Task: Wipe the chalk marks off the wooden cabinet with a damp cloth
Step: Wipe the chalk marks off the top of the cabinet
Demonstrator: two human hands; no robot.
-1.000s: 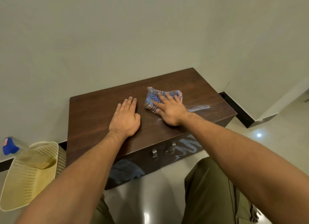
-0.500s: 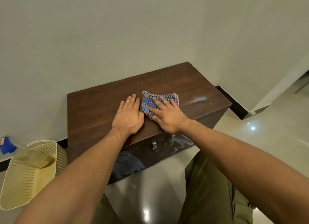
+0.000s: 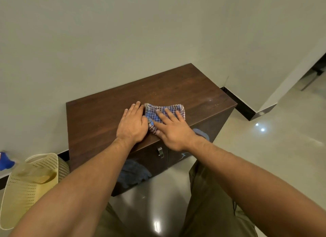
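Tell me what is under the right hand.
The checked cloth lies flat under the right hand, on the cabinet top. Whether chalk remains beneath the cloth is hidden.

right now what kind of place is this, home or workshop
Most likely a home, perhaps a hallway corner: a low wooden cabinet against a plain painted wall, a glossy tiled floor, and a yellow plastic basket beside it.
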